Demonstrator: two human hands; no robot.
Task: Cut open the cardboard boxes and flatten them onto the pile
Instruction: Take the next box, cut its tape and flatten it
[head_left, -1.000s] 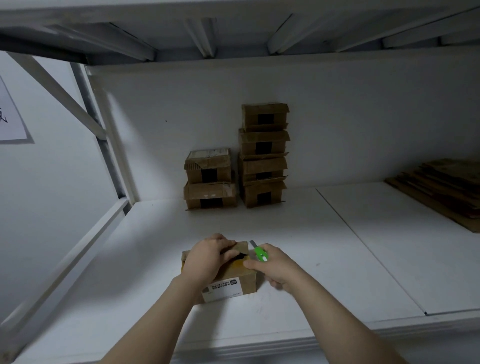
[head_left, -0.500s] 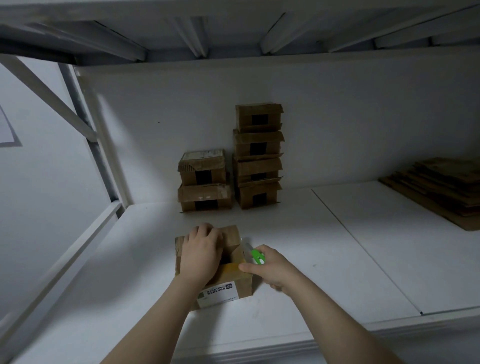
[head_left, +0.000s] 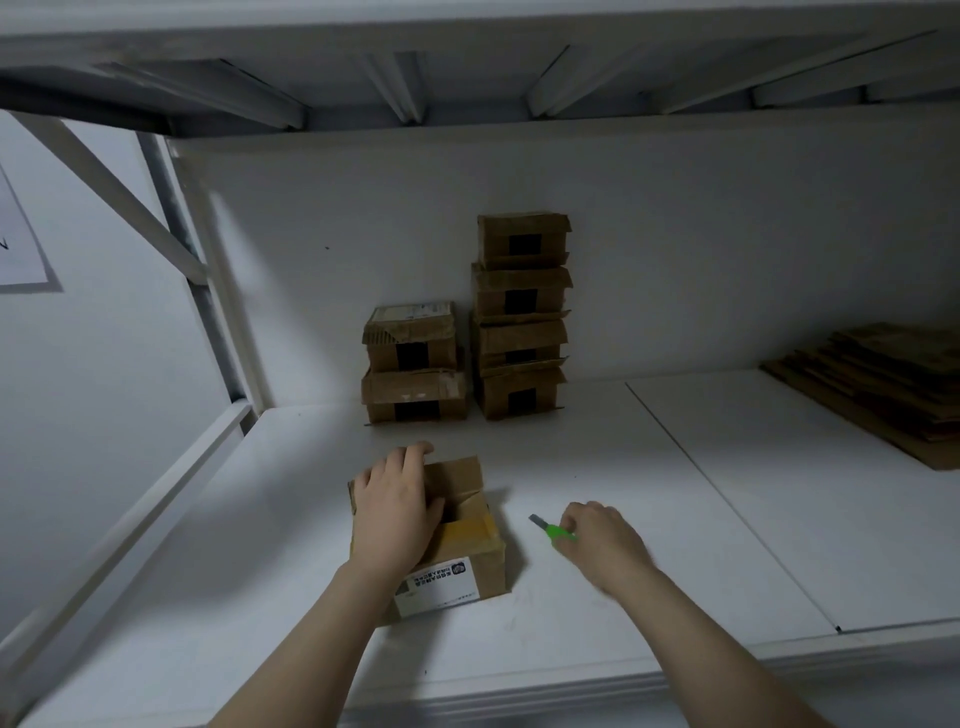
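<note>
- Seven boxes: one opened box (head_left: 467, 548); behind it, a stack of two (head_left: 413, 364) and a stack of four (head_left: 522, 317).
- One green cutter (head_left: 553, 529), right of it.
- One flattened pile (head_left: 878, 384), farther right.

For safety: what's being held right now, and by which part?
Right hand: small green-handled utility knife, by its handle. Left hand only rests on the open brown cardboard box.

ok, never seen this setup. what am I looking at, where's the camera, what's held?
No robot: a person's two bare hands, filmed by one head-worn wide-angle camera looking down. The left hand rests on a small cardboard box with its top flaps open. The right hand grips a green cutter beside it, not touching the box. Everything sits on a white shelf. At the back stand two stacks of closed boxes; far right lies a pile of flattened cardboard.
</note>
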